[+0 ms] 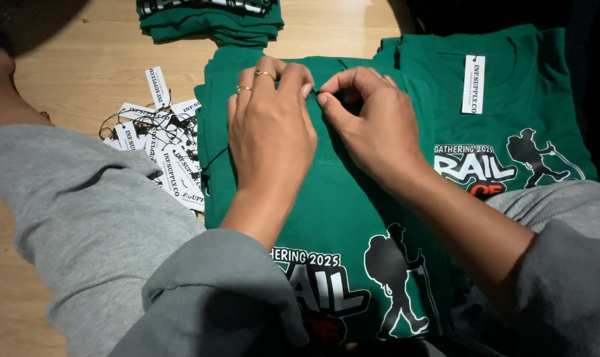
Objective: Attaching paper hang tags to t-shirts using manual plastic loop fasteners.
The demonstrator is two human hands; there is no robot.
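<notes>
Now my left hand (270, 129) and right hand (373, 125) both pinch a thin black string (315, 91) at center frame, over the green shirt (333, 198).

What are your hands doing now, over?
Left hand and right hand pinching a thin black string at the green shirt collar. Loose white tags piled left. Nothing blocking.
</notes>
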